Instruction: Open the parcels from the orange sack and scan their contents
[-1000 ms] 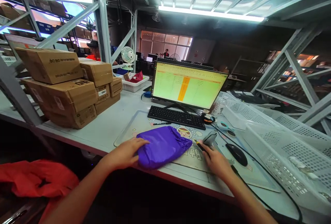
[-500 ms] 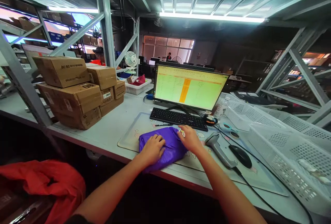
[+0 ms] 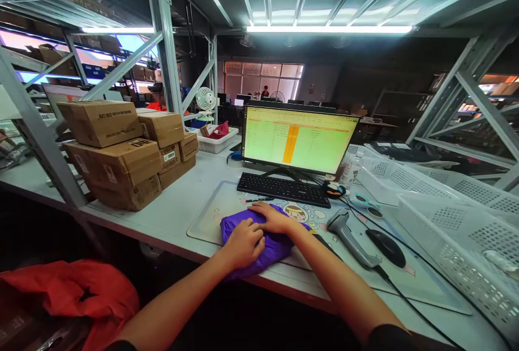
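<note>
A purple plastic package (image 3: 279,248), soft and folded, lies on the printed desk mat (image 3: 211,221). My left hand (image 3: 243,243) presses on its near part with the fingers curled over it. My right hand (image 3: 273,218) lies across its far edge, close to my left hand. Both hands cover much of the package. A grey handheld barcode scanner (image 3: 351,237) rests on the mat to the right of my right hand, not touching it, and its cable runs off to the right.
A black keyboard (image 3: 284,189) and a monitor (image 3: 300,140) stand beyond the mat. A black mouse (image 3: 385,247) lies right of the scanner. Stacked cardboard boxes (image 3: 121,151) stand at the left, white perforated baskets (image 3: 454,226) at the right, and red fabric (image 3: 68,297) hangs below the desk edge.
The scanner has left my right hand and lies on the mat. My right hand has moved onto the package, and both hands now press it into a tighter bundle.
</note>
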The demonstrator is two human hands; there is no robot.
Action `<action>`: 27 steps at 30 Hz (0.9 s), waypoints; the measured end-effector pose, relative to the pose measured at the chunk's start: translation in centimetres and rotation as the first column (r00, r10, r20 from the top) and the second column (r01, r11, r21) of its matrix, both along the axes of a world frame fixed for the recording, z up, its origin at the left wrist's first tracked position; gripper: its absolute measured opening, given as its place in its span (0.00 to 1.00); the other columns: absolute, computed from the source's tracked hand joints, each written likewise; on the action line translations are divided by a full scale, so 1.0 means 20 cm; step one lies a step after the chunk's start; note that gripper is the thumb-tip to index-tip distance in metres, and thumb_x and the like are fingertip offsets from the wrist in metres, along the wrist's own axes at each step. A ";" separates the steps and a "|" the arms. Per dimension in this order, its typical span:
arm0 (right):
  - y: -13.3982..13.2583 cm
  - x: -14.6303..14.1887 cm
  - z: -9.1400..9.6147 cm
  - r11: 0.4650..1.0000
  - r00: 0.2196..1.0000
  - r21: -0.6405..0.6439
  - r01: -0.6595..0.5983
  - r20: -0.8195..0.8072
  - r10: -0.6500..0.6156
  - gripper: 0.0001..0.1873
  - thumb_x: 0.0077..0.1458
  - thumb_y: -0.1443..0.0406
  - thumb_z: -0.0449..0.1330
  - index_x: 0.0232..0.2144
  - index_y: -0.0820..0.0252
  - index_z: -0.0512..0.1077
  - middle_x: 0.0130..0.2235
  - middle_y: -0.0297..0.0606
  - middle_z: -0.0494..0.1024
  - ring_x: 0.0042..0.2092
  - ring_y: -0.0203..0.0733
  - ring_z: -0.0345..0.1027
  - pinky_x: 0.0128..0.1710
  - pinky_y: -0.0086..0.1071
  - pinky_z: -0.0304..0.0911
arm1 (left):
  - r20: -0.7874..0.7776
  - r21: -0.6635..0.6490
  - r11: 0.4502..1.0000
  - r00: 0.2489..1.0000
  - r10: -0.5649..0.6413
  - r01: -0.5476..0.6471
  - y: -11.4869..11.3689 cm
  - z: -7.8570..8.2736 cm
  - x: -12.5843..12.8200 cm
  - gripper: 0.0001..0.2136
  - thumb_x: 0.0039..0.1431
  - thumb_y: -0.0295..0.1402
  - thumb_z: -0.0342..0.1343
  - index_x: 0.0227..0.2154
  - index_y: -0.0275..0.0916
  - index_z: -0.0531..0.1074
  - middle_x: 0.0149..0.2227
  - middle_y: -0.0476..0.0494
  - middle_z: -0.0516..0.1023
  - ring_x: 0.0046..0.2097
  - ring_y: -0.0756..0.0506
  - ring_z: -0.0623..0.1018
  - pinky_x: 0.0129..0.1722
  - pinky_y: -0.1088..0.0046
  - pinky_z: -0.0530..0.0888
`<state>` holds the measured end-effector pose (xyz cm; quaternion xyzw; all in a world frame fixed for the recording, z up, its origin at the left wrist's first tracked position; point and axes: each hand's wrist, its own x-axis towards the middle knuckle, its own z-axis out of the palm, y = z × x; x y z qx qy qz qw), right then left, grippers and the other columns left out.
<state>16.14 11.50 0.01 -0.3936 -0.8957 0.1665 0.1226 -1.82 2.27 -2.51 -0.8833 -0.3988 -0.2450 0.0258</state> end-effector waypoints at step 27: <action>-0.05 0.17 -0.26 0.988 0.902 -0.019 0.155 -0.406 -0.149 0.25 0.64 0.59 0.59 0.61 0.57 0.74 0.70 0.50 0.63 0.71 0.53 0.56 0.72 0.55 0.48 | -0.281 -0.048 0.998 0.959 0.023 -0.038 0.07 0.04 0.14 0.15 0.66 0.22 0.45 0.50 0.30 0.74 0.52 0.30 0.77 0.52 0.34 0.76 0.50 0.56 0.74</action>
